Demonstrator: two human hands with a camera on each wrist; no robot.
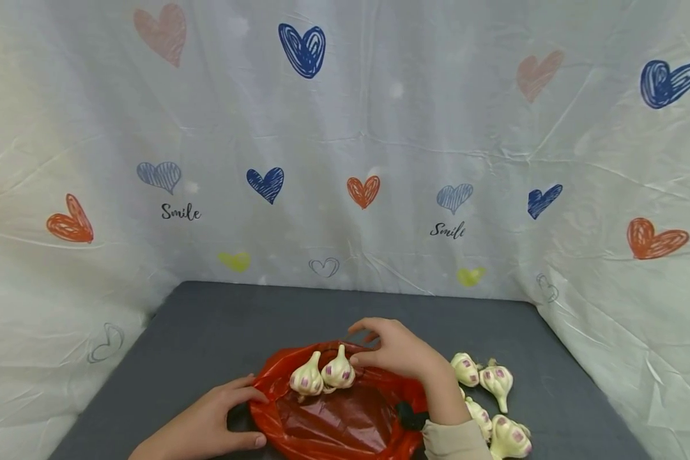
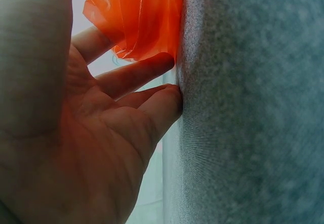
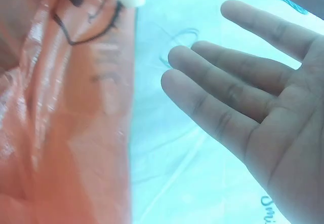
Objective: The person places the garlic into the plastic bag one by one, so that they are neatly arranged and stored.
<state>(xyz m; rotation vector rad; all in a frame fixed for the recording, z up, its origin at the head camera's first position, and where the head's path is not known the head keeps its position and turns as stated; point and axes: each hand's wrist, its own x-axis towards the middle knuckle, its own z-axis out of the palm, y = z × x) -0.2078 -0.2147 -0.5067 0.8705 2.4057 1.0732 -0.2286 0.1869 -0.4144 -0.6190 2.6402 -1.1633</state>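
A red plastic bag [image 1: 333,421] lies spread on the dark table, its rim folded up around a sunken middle. Two garlic bulbs [image 1: 322,374] sit side by side at its far inner part, stems up. At the bag's left edge is my left hand [image 1: 218,409], fingertips right at the rim and thumb apart; the left wrist view shows the fingers extended beside the orange-red plastic [image 2: 136,21]. My right hand [image 1: 399,351] hovers over the far right rim, thumb close to the right bulb. In the right wrist view its fingers [image 3: 217,87] are straight and hold nothing.
More garlic bulbs [image 1: 496,380] lie grouped on the table right of the bag, partly behind my right forearm. A black piece [image 1: 409,416] shows at the bag's right side. A white curtain [image 1: 345,128] with printed hearts closes off the table's back and sides.
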